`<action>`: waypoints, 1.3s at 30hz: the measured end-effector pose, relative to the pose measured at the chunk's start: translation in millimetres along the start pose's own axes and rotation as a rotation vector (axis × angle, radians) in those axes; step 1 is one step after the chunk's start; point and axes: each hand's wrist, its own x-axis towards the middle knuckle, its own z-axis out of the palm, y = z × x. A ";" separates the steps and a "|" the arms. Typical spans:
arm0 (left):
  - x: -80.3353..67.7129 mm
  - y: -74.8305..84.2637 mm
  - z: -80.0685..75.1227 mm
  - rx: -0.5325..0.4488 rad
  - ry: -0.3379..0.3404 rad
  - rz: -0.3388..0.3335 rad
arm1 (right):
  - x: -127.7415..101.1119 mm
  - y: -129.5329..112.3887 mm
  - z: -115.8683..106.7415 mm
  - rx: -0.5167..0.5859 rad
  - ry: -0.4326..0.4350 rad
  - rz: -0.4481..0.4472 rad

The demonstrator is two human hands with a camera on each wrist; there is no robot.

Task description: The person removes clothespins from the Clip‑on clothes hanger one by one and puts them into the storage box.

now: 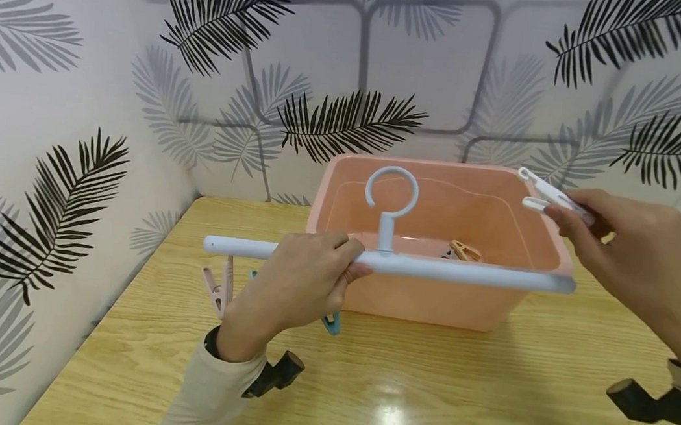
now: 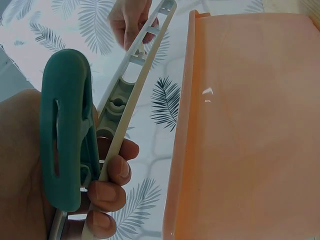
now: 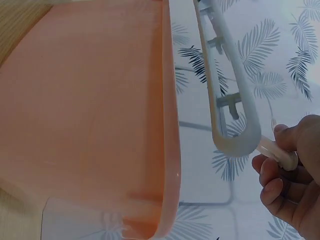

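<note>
The left hand [image 1: 298,281] curls its fingers round a pale blue plastic hanger bar with a ring hook [image 1: 390,262], holding it level just in front of the near rim of a salmon-pink rectangular plastic tub [image 1: 428,302]. The grip sits left of the hook, which stands upright against the tub's opening. A teal plastic clothes peg [image 1: 330,322] hangs from the bar just below this hand, and in the left wrist view the same peg lies against the palm. A pale pink plastic peg [image 1: 219,289] hangs near the bar's left end.

The right hand [image 1: 624,256] is raised at the tub's far right corner, above the bar's right end, and pinches a white plastic clothes peg [image 1: 549,196] between thumb and fingers, the peg's jaw end pointing left and up.

Inside the tub, an orange plastic peg [image 1: 465,250] lies on the bottom. The tub stands on a light wooden table [image 1: 423,386], with leaf-patterned wallpaper [image 1: 60,111] behind and to the left.
</note>
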 end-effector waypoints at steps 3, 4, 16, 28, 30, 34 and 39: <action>0.3 0.5 -0.4 -0.010 -0.008 0.005 | 14.4 7.0 6.1 -0.019 -0.032 -0.062; 0.4 0.7 -0.6 -0.015 -0.011 0.005 | 18.6 9.1 8.0 -0.017 -0.048 -0.078; 0.3 2.0 -1.7 0.010 -0.027 0.013 | 67.7 25.7 26.1 0.031 -0.293 -0.130; -0.6 2.8 -1.1 0.018 -0.030 0.019 | 94.0 35.0 56.4 0.074 -0.367 -0.136; -1.0 3.2 -1.3 0.021 -0.032 0.019 | 96.9 37.3 61.6 0.088 -0.355 -0.163; -1.5 4.7 -2.5 0.018 -0.046 0.022 | 102.9 39.3 68.4 0.081 -0.372 -0.165; -2.3 4.4 -4.1 0.010 -0.064 0.022 | 113.8 41.8 80.9 0.079 -0.385 -0.190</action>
